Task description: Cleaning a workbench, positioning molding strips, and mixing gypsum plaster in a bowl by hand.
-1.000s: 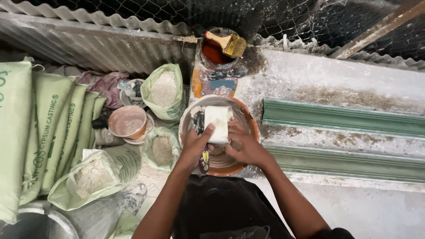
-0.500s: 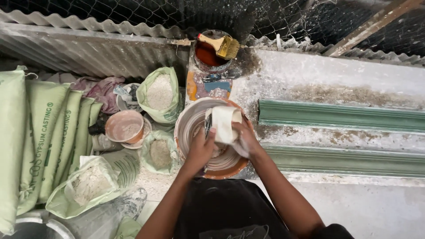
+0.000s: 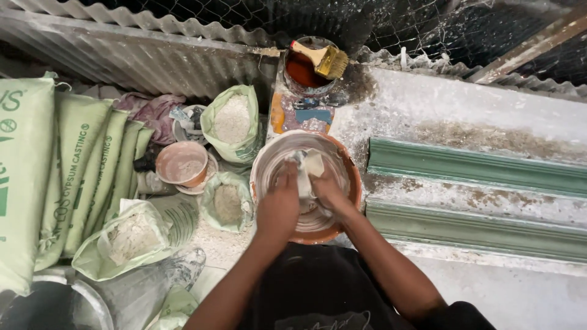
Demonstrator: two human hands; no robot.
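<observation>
White plaster coats the inside of a round orange bowl point(image 3: 351, 183) that sits at the near edge of a dusty work slab point(image 3: 465, 116), and both hands are down inside it. The left hand point(image 3: 279, 205) is curled, fingers bent over a pale, wet rag point(image 3: 309, 168), gripping its left side. The right hand point(image 3: 327, 190) is clenched on the same rag from the other side, knuckles up, so the cloth is bunched between the two hands near the bowl's middle. The rag's long axis runs roughly from the person outward, its free end poking up toward the far rim.

Right of the bowl, two green moulded strips point(image 3: 477, 168) lie lengthwise across the slab, the nearer end just beside the bowl's rim. Beyond the bowl stands a tin of reddish-brown liquid point(image 3: 302, 70) with a yellow-bristled brush point(image 3: 324, 59) laid across its top. On the left, open green bags of white powder point(image 3: 232, 122) crowd close to the bowl, with a small pinkish bowl point(image 3: 181, 163) and stacked green sacks point(image 3: 73, 177) farther out. A corrugated metal sheet point(image 3: 140, 55) closes the far side. Open room lies mainly on the slab to the right, past the strips.
</observation>
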